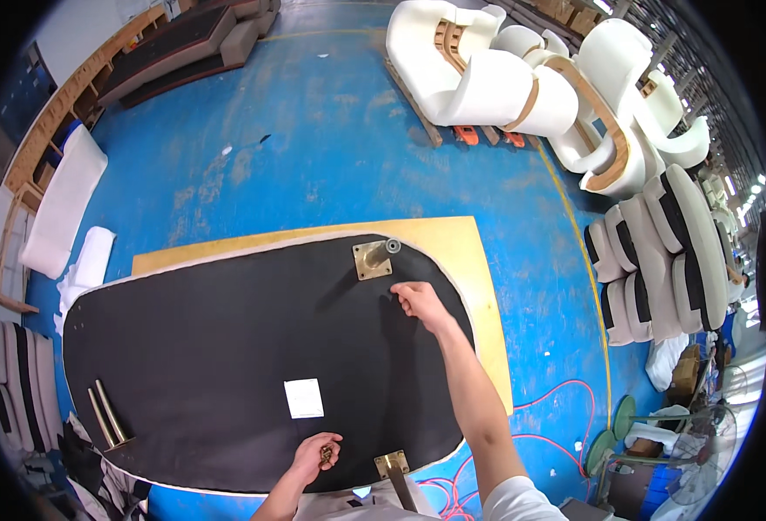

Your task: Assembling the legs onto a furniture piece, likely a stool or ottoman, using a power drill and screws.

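Note:
A large rounded panel covered in black cloth [201, 347] lies in front of me. My left hand [307, 458], fingers curled, holds several small brass-coloured screws [326, 452] above its near edge. My right hand [421, 304] reaches to the far right part of the panel, thumb and fingertips pinched; whatever they hold is too small to make out. Just beyond those fingers a metal furniture leg [373, 260] stands on its square plate, which has corner holes. Another leg with a square plate [391, 464] is at the near edge, close to my body.
Two brass-coloured tubes [108, 415] are at the panel's left end. A white paper [304, 398] lies on the cloth. Under the panel is a yellow board [490, 347]. White sofa frames [505, 87] stand far right, grey cushions [661, 252] nearer. A red hose [557, 441] curls on the blue floor.

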`<state>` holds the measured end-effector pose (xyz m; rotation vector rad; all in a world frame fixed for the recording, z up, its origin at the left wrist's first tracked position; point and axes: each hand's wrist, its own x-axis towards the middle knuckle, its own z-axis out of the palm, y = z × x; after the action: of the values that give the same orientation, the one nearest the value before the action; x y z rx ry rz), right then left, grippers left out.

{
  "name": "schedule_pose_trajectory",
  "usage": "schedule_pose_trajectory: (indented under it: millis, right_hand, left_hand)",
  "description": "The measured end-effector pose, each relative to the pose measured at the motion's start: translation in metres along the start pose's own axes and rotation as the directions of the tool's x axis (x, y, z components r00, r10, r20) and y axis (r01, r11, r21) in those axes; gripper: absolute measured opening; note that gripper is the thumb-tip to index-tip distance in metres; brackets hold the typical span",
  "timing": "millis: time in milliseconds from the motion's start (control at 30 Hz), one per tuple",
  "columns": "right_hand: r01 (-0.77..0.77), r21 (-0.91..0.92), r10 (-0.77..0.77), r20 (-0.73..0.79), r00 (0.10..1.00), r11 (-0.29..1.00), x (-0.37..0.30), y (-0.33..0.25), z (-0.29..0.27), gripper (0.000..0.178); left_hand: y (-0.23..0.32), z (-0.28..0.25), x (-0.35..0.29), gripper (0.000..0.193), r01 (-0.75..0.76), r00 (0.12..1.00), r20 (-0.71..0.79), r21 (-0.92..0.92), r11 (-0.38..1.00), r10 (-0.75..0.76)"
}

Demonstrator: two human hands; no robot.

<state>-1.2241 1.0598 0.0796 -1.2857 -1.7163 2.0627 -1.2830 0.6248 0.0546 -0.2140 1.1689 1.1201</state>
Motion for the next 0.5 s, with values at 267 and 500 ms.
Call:
schedule_pose_trajectory:
  millis: [267,500]
  right_hand:
    - [0.176,0.029,-0.170,-0.149,0.974,0.984,0.011,-0.015,0.023,0.015]
    - [0.115,0.266,-0.083,-0.130,0.988,0.957,0.047,-0.002,0.001,0.013]
  left_hand:
    - [0.001,-0.029,-0.021,0.041,-0.031,0.999,-0.037,0.107,0.994,0.035]
    - [-0.002,0.008,-0.004,0.023,-0.260,0.955,-0.135,0.052,0.964,0.265]
